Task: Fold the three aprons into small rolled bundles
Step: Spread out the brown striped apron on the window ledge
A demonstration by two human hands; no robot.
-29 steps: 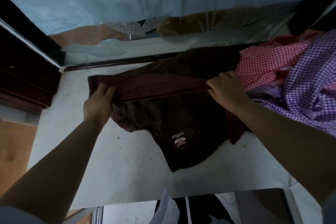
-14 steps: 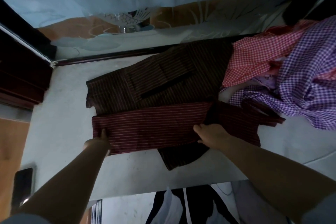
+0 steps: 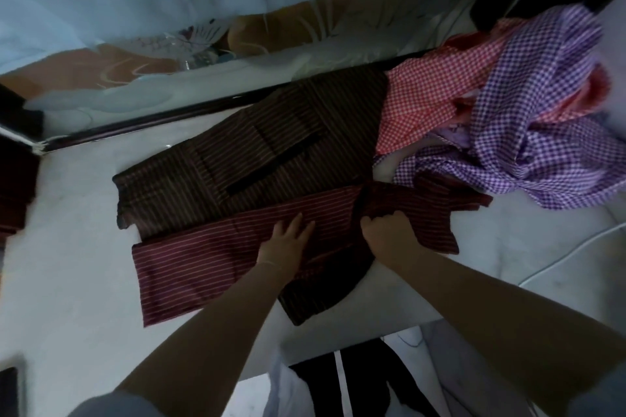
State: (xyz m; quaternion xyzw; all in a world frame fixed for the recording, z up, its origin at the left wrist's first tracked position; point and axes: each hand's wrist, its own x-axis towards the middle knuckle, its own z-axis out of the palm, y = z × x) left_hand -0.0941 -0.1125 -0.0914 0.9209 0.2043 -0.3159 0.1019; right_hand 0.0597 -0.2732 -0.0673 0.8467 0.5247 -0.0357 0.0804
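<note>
A dark maroon striped apron (image 3: 210,247) lies spread on the white table (image 3: 78,220), its near part folded over as a lighter red band across the front. My left hand (image 3: 286,240) rests flat on that band near its middle, fingers apart. My right hand (image 3: 386,230) is closed on a bunch of the apron's fabric just to the right of the fold. A red checked apron (image 3: 426,101) and a purple checked apron (image 3: 542,118) lie crumpled in a heap at the table's right rear.
A frosted glass panel with a dark frame (image 3: 169,118) runs along the table's far edge. A white cable (image 3: 576,247) trails over the right side. A dark phone (image 3: 8,389) lies at the bottom left. The table's front edge (image 3: 338,345) is close to my body.
The apron's far edge was pulled toward me and laid down as a folded band. Since then my left hand slid right along the band to its middle and my right hand bunched fabric.
</note>
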